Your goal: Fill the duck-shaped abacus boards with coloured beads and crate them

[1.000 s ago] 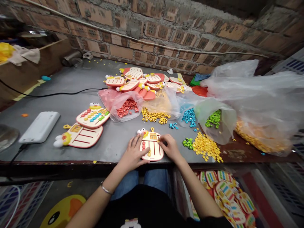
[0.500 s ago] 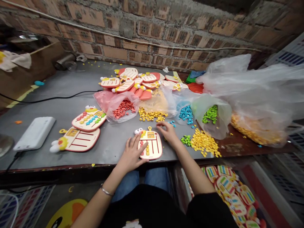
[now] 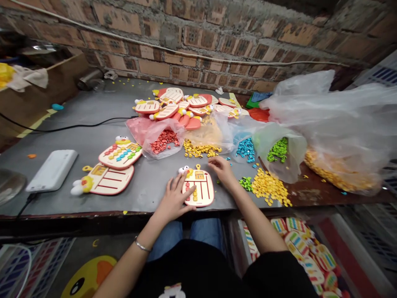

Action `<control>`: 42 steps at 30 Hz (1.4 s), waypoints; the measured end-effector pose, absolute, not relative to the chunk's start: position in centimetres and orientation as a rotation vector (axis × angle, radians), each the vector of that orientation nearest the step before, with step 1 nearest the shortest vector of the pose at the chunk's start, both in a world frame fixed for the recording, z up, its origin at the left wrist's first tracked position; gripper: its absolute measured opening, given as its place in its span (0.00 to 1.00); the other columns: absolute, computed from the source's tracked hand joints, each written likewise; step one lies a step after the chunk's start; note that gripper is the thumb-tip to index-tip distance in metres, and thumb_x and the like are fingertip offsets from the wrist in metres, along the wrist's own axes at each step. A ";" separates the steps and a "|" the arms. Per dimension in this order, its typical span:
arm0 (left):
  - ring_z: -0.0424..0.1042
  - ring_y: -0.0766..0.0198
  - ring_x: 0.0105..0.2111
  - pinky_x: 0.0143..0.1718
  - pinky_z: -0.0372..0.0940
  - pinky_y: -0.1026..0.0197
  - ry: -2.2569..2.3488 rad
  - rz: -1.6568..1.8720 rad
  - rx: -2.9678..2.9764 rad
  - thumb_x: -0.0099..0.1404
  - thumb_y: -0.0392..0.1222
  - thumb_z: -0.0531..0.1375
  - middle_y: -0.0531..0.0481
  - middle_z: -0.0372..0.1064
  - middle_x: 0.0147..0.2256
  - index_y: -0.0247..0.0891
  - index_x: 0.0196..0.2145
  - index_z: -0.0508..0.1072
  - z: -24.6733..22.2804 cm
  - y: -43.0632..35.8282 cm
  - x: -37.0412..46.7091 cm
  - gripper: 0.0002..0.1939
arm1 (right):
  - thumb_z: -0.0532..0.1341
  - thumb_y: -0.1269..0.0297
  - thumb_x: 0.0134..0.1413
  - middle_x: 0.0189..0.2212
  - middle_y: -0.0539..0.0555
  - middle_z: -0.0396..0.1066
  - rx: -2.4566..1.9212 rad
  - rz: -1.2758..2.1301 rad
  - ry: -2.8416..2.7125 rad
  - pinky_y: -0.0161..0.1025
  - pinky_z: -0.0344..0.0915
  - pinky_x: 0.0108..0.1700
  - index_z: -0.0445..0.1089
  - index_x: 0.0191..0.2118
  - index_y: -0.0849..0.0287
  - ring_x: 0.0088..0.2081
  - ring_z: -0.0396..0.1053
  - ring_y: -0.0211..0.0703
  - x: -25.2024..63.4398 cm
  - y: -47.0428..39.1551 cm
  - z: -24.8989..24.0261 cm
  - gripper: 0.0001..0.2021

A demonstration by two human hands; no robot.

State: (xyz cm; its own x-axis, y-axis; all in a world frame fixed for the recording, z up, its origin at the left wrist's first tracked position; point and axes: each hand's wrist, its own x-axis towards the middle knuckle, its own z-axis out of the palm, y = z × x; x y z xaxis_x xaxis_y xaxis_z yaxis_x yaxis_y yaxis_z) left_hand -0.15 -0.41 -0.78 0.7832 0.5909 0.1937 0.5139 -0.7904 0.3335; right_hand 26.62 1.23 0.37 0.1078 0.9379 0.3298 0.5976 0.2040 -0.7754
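My left hand (image 3: 175,194) rests over the left side of a cream, red-rimmed toy board (image 3: 203,188) with a duck head and bulging eyes. Its fingers lie across the board, with the thumb along the front edge, holding it to the table. Red and yellow beads (image 3: 195,193) fill the two left slots; the two right slots show no beads. Just off the board's upper right corner is my right hand (image 3: 221,169), thumb and fingertips drawn together. What is in that pinch, if anything, I cannot make out. Loose blue beads (image 3: 228,159) lie near its fingers.
Bags of red (image 3: 164,140), blue (image 3: 245,149) and green beads (image 3: 277,150) stand behind. A yellow bead pile (image 3: 270,187) lies right. Boards are stacked at the back (image 3: 167,111) and left (image 3: 113,181), near a white power bank (image 3: 52,170). A crate of filled boards (image 3: 307,252) sits below.
The camera view has shifted slightly, so everything appears a little to the right. My right fingertips look closer together; my left hand stays on the toy board.
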 end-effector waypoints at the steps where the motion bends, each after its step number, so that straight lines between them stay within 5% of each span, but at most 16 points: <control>1: 0.36 0.39 0.66 0.60 0.42 0.35 0.851 0.430 2.714 0.60 0.57 0.62 0.40 0.27 0.69 0.51 0.61 0.61 -0.9 -0.4 -0.2 0.33 | 0.60 0.62 0.57 0.34 0.54 0.72 -1.453 0.532 -1.600 0.39 0.67 0.36 0.72 0.36 0.58 0.35 0.69 0.43 26.4 0.2 0.6 0.06; 6: 0.37 0.38 0.66 0.60 0.43 0.34 0.819 0.459 2.724 0.60 0.57 0.61 0.40 0.25 0.69 0.51 0.61 0.62 -1.1 -0.3 -0.3 0.33 | 0.58 0.63 0.61 0.38 0.56 0.71 -1.381 0.484 -1.775 0.43 0.68 0.44 0.74 0.39 0.56 0.41 0.69 0.44 25.3 -2.5 0.8 0.08; 13: 0.38 0.38 0.66 0.60 0.43 0.35 0.837 0.462 2.734 0.59 0.58 0.62 0.40 0.27 0.69 0.51 0.61 0.62 -1.2 -0.3 -0.2 0.33 | 0.60 0.70 0.58 0.26 0.54 0.68 -1.498 0.311 -1.893 0.40 0.63 0.37 0.74 0.30 0.58 0.33 0.66 0.44 25.2 -1.1 -0.3 0.08; 17: 0.39 0.38 0.66 0.59 0.43 0.35 0.848 0.450 2.739 0.59 0.58 0.62 0.40 0.28 0.69 0.51 0.60 0.62 -1.1 -0.3 -0.2 0.33 | 0.61 0.71 0.57 0.30 0.54 0.72 -1.486 0.498 -1.947 0.41 0.63 0.40 0.76 0.38 0.58 0.34 0.68 0.44 25.3 -2.3 0.6 0.07; 21: 0.38 0.40 0.66 0.60 0.43 0.36 0.810 0.433 2.752 0.60 0.58 0.61 0.43 0.31 0.69 0.53 0.61 0.60 -0.9 -0.3 -0.3 0.33 | 0.60 0.70 0.57 0.37 0.55 0.75 -1.455 0.659 -1.818 0.40 0.65 0.41 0.68 0.55 0.55 0.35 0.70 0.42 23.5 -3.1 0.7 0.19; 29: 0.42 0.42 0.65 0.61 0.43 0.38 0.855 0.450 2.739 0.58 0.60 0.61 0.37 0.38 0.68 0.44 0.65 0.54 -0.7 -0.4 -0.2 0.42 | 0.62 0.62 0.56 0.36 0.53 0.76 -1.334 0.942 -1.810 0.37 0.66 0.37 0.73 0.48 0.57 0.33 0.70 0.40 23.5 -1.5 1.3 0.14; 36: 0.42 0.40 0.65 0.60 0.42 0.37 0.872 0.447 2.714 0.57 0.59 0.62 0.38 0.37 0.68 0.45 0.64 0.57 -0.5 -0.4 -0.1 0.40 | 0.57 0.72 0.54 0.38 0.58 0.71 -1.789 0.177 -1.711 0.47 0.65 0.46 0.74 0.43 0.58 0.41 0.68 0.49 31.2 -0.6 -0.2 0.12; 42: 0.43 0.40 0.65 0.60 0.42 0.37 0.872 0.446 2.710 0.57 0.59 0.61 0.37 0.39 0.68 0.45 0.63 0.59 -0.5 -0.4 -0.2 0.39 | 0.54 0.73 0.55 0.37 0.60 0.69 -1.906 0.082 -1.775 0.49 0.66 0.46 0.72 0.42 0.60 0.41 0.67 0.51 31.9 -0.2 -2.0 0.12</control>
